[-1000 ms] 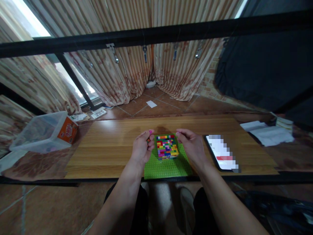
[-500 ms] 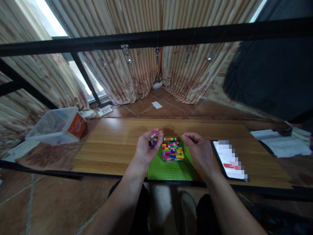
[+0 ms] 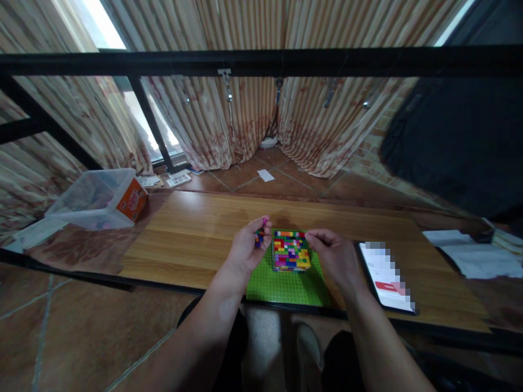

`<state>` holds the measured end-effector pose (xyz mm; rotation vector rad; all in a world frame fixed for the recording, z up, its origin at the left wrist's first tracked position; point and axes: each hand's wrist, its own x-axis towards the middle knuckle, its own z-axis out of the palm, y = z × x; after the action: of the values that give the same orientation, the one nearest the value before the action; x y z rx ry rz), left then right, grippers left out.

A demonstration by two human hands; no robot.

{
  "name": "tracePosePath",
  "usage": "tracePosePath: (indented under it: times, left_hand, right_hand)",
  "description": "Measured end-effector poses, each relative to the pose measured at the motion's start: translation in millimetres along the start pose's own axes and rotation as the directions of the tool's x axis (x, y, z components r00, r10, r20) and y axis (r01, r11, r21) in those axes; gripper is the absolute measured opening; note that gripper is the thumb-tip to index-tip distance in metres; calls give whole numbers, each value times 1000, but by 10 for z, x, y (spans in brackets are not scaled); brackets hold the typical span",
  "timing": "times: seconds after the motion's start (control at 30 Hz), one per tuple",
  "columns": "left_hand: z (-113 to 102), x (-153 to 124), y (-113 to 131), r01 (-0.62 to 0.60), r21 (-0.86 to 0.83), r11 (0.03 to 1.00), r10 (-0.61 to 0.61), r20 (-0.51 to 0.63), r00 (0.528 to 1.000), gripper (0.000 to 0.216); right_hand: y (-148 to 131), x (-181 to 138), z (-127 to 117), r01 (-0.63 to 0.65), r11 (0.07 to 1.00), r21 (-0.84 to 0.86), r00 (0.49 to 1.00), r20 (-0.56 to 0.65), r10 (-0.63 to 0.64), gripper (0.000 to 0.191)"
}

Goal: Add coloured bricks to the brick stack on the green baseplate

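Note:
A block of multicoloured toy bricks [image 3: 291, 251] stands on a green studded baseplate [image 3: 286, 288] at the front of the wooden table. To its left, my left hand [image 3: 250, 242] is curled around several loose toy bricks [image 3: 259, 238]; a pink one shows at the fingertips. At the block's far right corner, my right hand [image 3: 333, 253] has thumb and forefinger pinched together. Whatever sits between those fingertips is too small to make out; they are close to or touching the block's edge.
A phone [image 3: 386, 277] with a lit screen lies right of the baseplate on the table [image 3: 183, 239]. Left of the table is a clear plastic bin [image 3: 96, 198] with an orange label. Papers [image 3: 466, 253] lie at the right. A black bar [image 3: 253, 64] crosses above.
My right hand's fingertips have come down to the block's far right corner. The left hand's fingers have closed further around the loose bricks. The camera view has shifted slightly.

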<state>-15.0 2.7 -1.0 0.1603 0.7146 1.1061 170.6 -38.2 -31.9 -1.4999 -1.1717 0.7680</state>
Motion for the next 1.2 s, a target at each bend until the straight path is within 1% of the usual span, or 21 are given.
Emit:
tracePosePath:
  times: [0.07,0.2,0.47,0.57,0.73,0.87,1.07,1.2]
  left_hand:
    - [-11,0,-1,-9,39,999,9,15,1000,10]
    - [-36,12,1,-18,88,996,17,10,1000,8]
    - [-56,26,-2,-36,128,991,34,18,999,6]
    - [-54,21,-4,-40,137,990,37,24,999,6]
    - [-48,18,-5,-52,149,987,51,13,999,5]
    - [-40,15,-6,-63,160,985,63,2,998,5]
    - [-32,10,-1,-61,174,983,63,-2,998,5]
    - [-31,11,-5,-63,179,982,66,-10,998,5]
  right_hand:
    - [20,3,-5,-6,1000,-19,1000,18,7,25]
    - [50,9,-19,-3,997,-72,999,40,6,27]
    - [73,23,-13,-20,984,-176,1000,19,24,28]
    - [50,18,5,-28,971,-238,1000,-4,28,27]
    - [1,-9,34,5,933,-359,998,-59,-28,30]
    - [-17,-29,67,36,906,-423,993,-86,-79,32]
    - [-35,-39,106,18,871,-492,991,-107,-81,29]
    - [-40,-43,126,25,873,-488,989,-116,-93,29]
